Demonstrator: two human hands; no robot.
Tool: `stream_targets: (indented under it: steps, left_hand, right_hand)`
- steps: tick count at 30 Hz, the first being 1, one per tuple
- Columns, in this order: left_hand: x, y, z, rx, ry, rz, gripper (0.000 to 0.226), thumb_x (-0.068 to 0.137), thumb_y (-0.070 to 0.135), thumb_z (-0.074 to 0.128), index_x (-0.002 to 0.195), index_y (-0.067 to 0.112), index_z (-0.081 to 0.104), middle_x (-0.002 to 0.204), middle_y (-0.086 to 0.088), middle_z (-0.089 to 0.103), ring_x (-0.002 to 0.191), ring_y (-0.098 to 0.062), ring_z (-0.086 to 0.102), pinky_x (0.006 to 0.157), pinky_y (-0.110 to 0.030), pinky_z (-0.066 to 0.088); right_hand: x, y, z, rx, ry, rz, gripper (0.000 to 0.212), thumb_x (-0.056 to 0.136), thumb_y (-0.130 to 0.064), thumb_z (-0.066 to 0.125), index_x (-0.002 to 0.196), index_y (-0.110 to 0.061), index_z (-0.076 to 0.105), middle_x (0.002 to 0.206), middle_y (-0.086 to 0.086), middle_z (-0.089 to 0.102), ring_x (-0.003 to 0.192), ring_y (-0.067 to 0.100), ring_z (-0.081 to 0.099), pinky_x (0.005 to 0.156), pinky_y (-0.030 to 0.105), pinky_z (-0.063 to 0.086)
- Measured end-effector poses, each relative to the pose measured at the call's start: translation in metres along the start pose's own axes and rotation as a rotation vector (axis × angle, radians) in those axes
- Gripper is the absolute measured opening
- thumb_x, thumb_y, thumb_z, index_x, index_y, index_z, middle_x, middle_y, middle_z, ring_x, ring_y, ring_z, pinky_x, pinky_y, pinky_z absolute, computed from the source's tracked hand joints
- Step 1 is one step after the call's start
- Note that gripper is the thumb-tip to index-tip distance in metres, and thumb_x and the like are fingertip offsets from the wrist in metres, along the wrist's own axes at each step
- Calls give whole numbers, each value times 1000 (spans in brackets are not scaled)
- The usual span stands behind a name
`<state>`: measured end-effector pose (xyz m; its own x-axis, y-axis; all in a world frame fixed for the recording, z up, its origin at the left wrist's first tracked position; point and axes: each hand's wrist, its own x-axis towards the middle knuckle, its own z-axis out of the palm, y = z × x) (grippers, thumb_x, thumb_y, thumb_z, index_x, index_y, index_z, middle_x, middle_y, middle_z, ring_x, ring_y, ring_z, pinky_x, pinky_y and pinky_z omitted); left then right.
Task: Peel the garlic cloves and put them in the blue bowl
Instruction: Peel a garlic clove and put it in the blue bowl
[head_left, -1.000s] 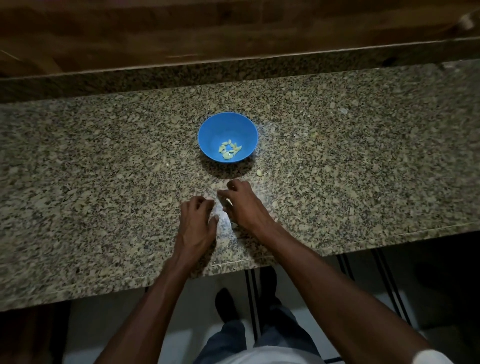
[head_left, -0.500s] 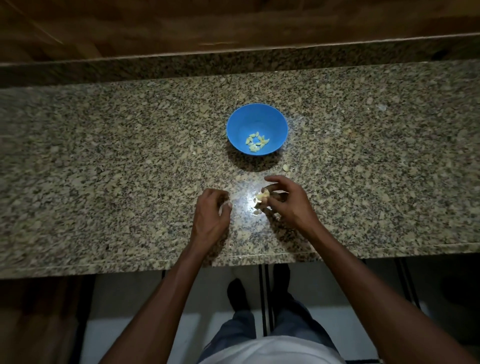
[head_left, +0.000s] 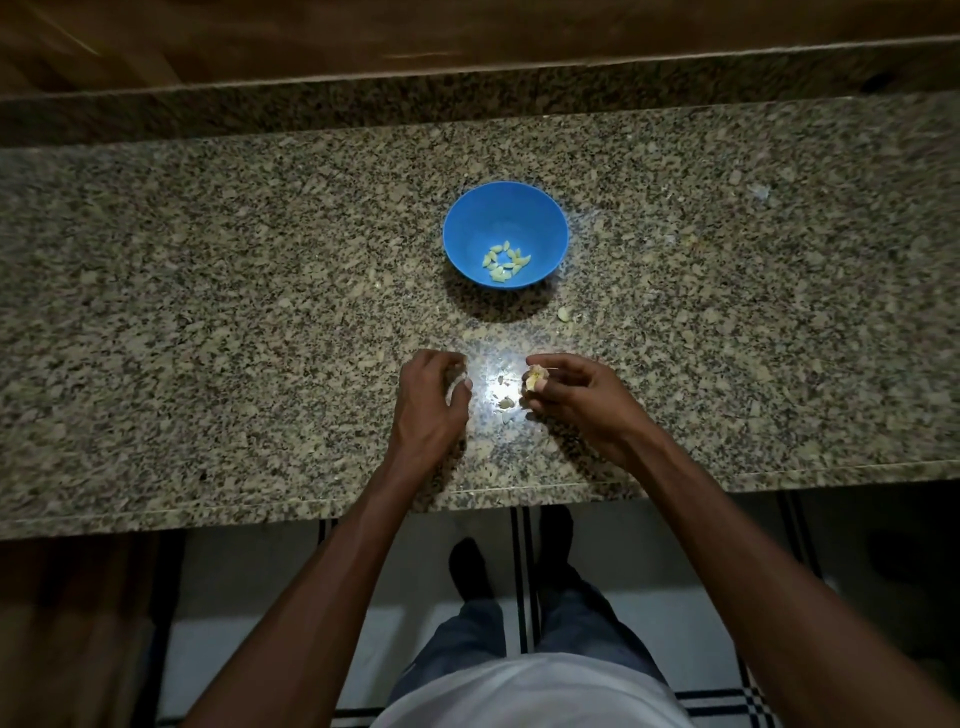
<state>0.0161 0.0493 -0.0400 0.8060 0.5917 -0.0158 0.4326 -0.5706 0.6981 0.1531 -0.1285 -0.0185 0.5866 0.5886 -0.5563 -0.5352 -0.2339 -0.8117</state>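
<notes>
The blue bowl (head_left: 505, 208) stands on the granite counter (head_left: 260, 312) with several peeled garlic cloves (head_left: 505, 262) in its bottom. Nearer to me, my right hand (head_left: 576, 400) pinches a piece of garlic (head_left: 535, 378) between thumb and fingers, just above the counter. My left hand (head_left: 431, 400) hovers beside it with curled fingers; something pale shows at its fingertips, too small to tell. Between the hands lie a few loose garlic bits or skins (head_left: 505, 405). One more clove (head_left: 563, 314) lies on the counter right of the bowl's shadow.
The counter's front edge (head_left: 467, 499) runs just below my wrists, with the tiled floor and my feet under it. A raised granite ledge (head_left: 467, 98) and wooden panel close off the back. A small pale scrap (head_left: 761, 191) lies far right.
My right hand lifted off the counter with a garlic piece in its fingers and drew away from my left hand. Loose bits now show between the hands. The view shifted.
</notes>
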Motion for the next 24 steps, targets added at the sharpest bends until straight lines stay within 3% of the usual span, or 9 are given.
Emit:
stream_targets:
  steps: [3,6,8,11,14,16,20,24]
  left_hand:
    - [2,1,1,2,-7,11,30,97,14,65,125,8,67,118,-4,58,114,-19,51,84,-2,31]
    - [-3,-2,4,21,-12,23,28,98,17,67,124,8,67,117,-4,58,116,-21,50,90,-19,33]
    - [-6,-5,5,26,-10,17,28,98,19,68,123,8,68,116,-3,58,115,-19,49,91,-23,34]
    - [-7,-6,4,27,-8,4,29,97,19,69,123,9,68,117,-3,58,115,-19,50,93,-27,38]
    - [-6,-5,2,65,18,-16,30,97,18,66,126,10,65,119,-1,55,118,-18,46,94,-26,36]
    - [-4,-3,1,95,30,-21,32,97,12,61,130,10,63,125,-4,53,121,-20,43,97,-28,39]
    - [1,1,0,146,-37,12,37,96,3,56,133,6,61,133,-8,52,124,-25,40,100,-36,43]
    - [-2,-5,0,179,-82,99,28,97,6,61,125,5,67,124,-8,55,117,-27,43,93,-41,47]
  right_hand:
    - [-4,1,-3,71,-21,31,30,98,7,64,124,-5,73,113,23,76,107,40,75,88,44,65]
    - [-2,-3,0,-20,7,-6,29,96,6,67,119,-9,76,113,22,76,107,42,74,89,45,65]
    - [2,-8,3,-124,28,-48,29,96,7,68,119,-9,77,115,23,75,101,40,76,88,47,65]
    - [14,-15,11,-346,46,-150,26,96,-2,71,119,-12,76,110,13,77,89,26,79,83,47,66]
    - [27,-25,25,-601,55,-280,22,95,-11,73,117,-14,77,103,4,79,81,11,78,70,32,63]
    - [36,-28,35,-741,63,-368,27,96,-7,71,122,-10,76,111,7,79,88,10,76,77,29,62]
    - [40,-26,39,-919,47,-488,38,97,3,61,131,-8,72,123,16,70,99,24,72,82,29,58]
    - [25,-18,16,-886,226,-473,34,101,3,56,132,-2,68,121,14,69,103,24,68,89,37,60]
